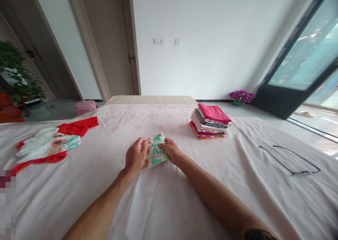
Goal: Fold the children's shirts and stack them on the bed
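Note:
A small folded cloth [155, 152], white with green and orange flower print, lies on the pale pink bedsheet [169, 197] in front of me. My left hand [136, 157] grips its left edge with the fingers curled over it. My right hand [171, 150] pinches its right edge. Both hands rest on the sheet with the cloth between them.
A stack of folded cloths [210, 125] with a pink one on top stands at the right rear. Loose red and flower-print cloths [47, 145] lie at the left. A black wire hanger [290, 159] lies at the right. Pink stool [86, 107] and potted flowers [241, 97] stand on the floor beyond.

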`<state>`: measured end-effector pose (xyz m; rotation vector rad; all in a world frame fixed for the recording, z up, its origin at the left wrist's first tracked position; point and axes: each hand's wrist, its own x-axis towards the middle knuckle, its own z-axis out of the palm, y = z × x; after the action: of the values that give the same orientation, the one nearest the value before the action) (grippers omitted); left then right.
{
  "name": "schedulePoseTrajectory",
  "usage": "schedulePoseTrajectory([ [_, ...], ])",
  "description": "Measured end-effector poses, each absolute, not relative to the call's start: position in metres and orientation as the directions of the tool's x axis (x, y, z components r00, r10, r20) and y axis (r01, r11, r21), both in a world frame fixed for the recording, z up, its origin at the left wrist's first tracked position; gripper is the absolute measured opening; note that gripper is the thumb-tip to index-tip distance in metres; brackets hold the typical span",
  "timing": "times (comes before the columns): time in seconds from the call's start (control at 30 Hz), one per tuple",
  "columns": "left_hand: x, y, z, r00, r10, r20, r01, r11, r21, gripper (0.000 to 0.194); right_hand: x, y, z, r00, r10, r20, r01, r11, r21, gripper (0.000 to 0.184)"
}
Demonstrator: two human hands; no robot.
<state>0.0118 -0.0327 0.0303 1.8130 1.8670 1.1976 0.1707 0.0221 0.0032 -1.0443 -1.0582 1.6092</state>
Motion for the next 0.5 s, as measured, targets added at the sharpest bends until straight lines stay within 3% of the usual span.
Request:
schedulePoseTrajectory([
  [0.23,-0.028,-0.013,0.009,-0.363,0.914,0.183,0.753,0.173,0.635,0.026,0.177,0.024,0.009,-0.158,0.987,-0.02,-0.177,-0.048,-0.983,0.031],
  [0.5,-0.042,-0.005,-0.003,-0.358,0.93,0.082,0.656,0.188,0.731,0.028,0.192,0.017,0.057,-0.187,0.974,0.127,-0.182,0.093,-0.979,0.031],
])
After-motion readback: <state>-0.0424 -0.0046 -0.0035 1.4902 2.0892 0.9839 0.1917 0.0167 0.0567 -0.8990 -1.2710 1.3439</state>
